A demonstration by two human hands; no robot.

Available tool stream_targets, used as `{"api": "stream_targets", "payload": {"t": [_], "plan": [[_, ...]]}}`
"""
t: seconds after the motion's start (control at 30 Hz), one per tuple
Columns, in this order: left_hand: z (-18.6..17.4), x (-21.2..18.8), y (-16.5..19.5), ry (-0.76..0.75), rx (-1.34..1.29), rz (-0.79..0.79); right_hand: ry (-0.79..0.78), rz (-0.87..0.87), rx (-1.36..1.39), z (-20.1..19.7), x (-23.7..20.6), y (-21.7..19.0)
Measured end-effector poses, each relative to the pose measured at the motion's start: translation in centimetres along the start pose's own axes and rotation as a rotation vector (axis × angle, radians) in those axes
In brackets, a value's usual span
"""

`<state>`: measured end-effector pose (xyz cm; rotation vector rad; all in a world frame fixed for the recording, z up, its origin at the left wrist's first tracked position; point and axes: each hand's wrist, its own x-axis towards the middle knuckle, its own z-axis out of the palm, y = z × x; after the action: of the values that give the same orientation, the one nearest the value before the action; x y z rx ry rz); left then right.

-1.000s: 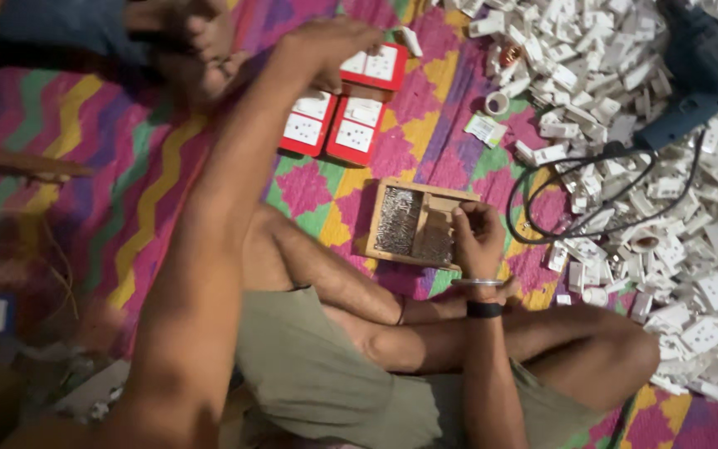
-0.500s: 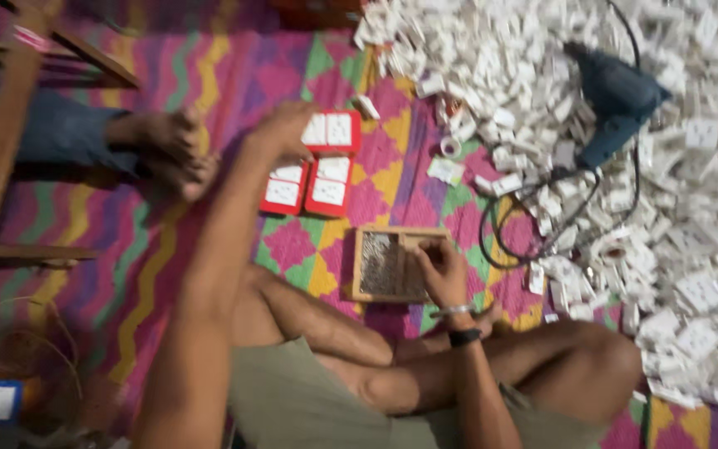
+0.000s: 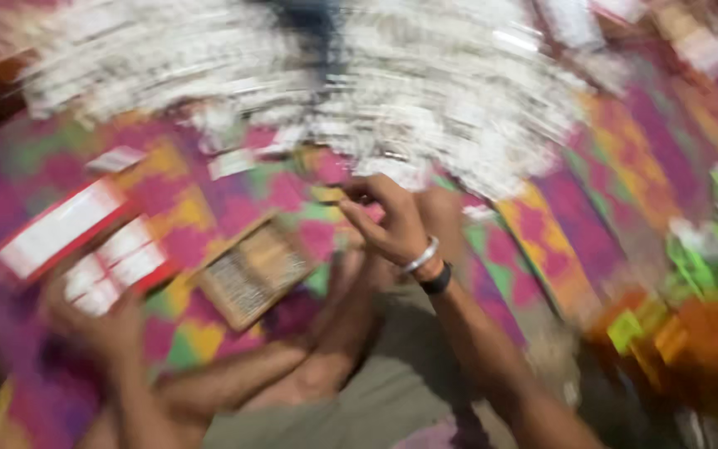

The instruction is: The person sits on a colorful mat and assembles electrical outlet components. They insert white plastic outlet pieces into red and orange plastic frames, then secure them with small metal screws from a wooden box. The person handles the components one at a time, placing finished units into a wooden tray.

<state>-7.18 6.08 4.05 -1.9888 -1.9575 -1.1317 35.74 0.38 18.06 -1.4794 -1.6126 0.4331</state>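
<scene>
The view is badly smeared by motion. My left hand [image 3: 97, 326] is at the lower left, gripping the near edge of a flat red-and-white box [image 3: 118, 264]; a second such box [image 3: 58, 226] lies just beyond it. My right hand [image 3: 386, 223] hovers right of a shallow wooden tray [image 3: 251, 270] that holds small pieces. Its fingers are curled towards a small yellowish bit [image 3: 327, 194]; the blur hides whether they pinch it. The wrist wears a silver bangle and a black band.
A big heap of small white parts [image 3: 392, 91] spreads across the top, with a dark blue tool [image 3: 313, 25] blurred in it. A bright zigzag mat [image 3: 558, 224] covers the floor. Green and orange things [image 3: 691, 291] lie at the right. My crossed legs [image 3: 334, 366] are below.
The camera has swung sharply, so the whole scene now appears rotated and blurred. My left hand has come down onto the red-and-white box. My right hand has left the tray and lifted towards the white heap.
</scene>
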Motion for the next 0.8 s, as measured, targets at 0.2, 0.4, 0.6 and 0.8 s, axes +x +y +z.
{"api": "stream_targets", "payload": {"t": [0.2, 0.4, 0.6, 0.8], "plan": [[0.9, -3.5, 10.8, -0.416, -0.402, 0.054, 0.319, 0.067, -0.729, -20.9, -6.9, -1.3], [2.9, -5.4, 21.5, -0.883, -0.684, 0.095, 0.5, 0.424, -1.322, -38.8, -19.6, -2.4], [1.1, -6.8, 22.6, -1.137, -0.803, 0.064, 0.472, 1.495, -1.435, -49.0, -33.1, 4.3], [-1.2, -6.3, 23.9, -1.201, -0.825, -0.019, 0.513, 1.641, -1.129, -51.0, -38.6, 5.4]]}}
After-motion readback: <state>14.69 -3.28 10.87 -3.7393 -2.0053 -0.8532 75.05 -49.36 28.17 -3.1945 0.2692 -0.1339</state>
